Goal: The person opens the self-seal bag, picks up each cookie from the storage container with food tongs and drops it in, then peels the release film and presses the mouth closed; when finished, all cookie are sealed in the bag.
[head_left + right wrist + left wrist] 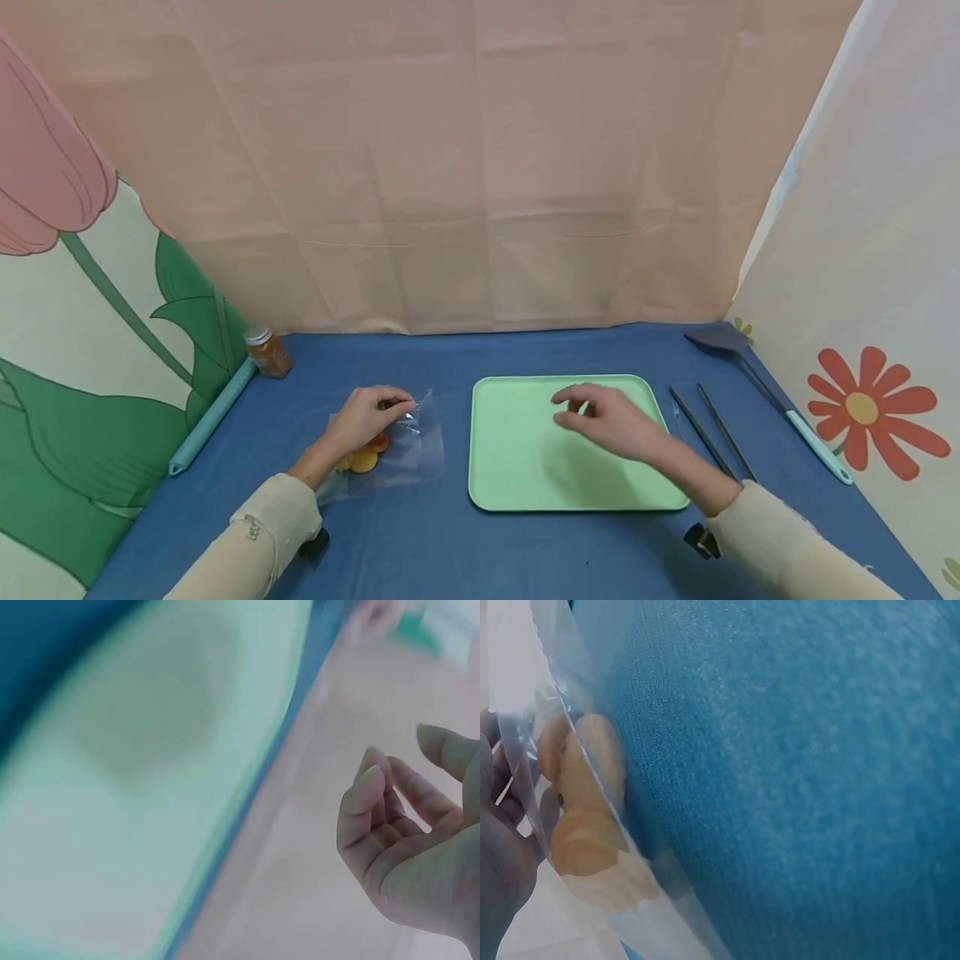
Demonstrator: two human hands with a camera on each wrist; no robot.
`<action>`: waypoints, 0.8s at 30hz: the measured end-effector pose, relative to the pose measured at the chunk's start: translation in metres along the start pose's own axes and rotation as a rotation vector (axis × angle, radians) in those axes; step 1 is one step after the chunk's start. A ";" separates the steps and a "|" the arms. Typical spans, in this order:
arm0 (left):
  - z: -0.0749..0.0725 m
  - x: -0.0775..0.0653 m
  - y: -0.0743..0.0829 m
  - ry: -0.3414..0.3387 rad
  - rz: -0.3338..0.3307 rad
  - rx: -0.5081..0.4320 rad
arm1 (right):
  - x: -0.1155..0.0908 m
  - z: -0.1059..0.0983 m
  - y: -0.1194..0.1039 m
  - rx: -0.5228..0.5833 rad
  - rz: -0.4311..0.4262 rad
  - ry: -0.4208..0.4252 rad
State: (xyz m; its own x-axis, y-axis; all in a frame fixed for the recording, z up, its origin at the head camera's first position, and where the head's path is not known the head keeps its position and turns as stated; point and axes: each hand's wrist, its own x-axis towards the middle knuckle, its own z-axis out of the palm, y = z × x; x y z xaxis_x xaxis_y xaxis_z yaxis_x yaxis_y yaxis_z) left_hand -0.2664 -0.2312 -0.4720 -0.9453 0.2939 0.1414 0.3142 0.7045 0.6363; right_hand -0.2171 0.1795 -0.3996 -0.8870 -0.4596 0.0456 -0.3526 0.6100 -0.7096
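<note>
My left hand [366, 417] pinches the upper edge of a clear plastic bag [422, 454] on the left half of the table. Inside the bag are several rounded yellow and orange pieces [365, 460]; the left wrist view shows these pieces [589, 840] through the film, with the hand at the bag's side. What they are exactly, I cannot tell. Over the light green tray [510, 450] hovers my right hand [611, 421], its fingers loosely bent and the thumb apart. Nothing lies between those fingers in the right wrist view, and a shadow falls on the tray below.
Right of the tray lie dark chopsticks [703, 433] and a spatula [765, 387] with a pale blue handle. A jar [270, 354] with a metallic lid stands at the back left, near a teal roll [212, 417]. Printed cloth walls border the blue table [405, 542].
</note>
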 end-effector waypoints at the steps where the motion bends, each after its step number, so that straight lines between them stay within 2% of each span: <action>1: -0.001 0.000 0.000 0.001 0.001 -0.001 | -0.002 0.012 -0.011 0.053 -0.015 -0.043; 5: -0.003 0.001 0.002 0.005 0.005 -0.003 | -0.008 0.063 -0.046 0.277 -0.020 -0.239; 8: -0.003 0.001 0.003 0.004 0.001 -0.002 | -0.009 0.097 -0.062 0.455 0.046 -0.364; 10: -0.003 0.001 0.003 0.001 -0.006 -0.003 | -0.008 0.116 -0.069 0.550 0.103 -0.410; 16: -0.004 -0.001 0.002 0.001 -0.011 -0.010 | 0.001 0.159 -0.082 0.727 0.328 -0.430; 21: -0.005 -0.004 0.002 0.018 -0.012 0.000 | 0.011 0.182 -0.091 0.831 0.508 -0.412; 24: -0.006 -0.005 0.002 0.019 -0.016 -0.001 | 0.018 0.192 -0.094 0.897 0.575 -0.378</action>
State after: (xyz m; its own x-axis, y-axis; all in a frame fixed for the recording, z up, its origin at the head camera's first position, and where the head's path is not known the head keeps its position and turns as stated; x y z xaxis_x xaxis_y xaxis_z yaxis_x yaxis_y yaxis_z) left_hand -0.2616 -0.2355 -0.4669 -0.9517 0.2703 0.1456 0.2990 0.7086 0.6391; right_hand -0.1426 -0.0103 -0.4668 -0.6474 -0.5190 -0.5582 0.5552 0.1806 -0.8118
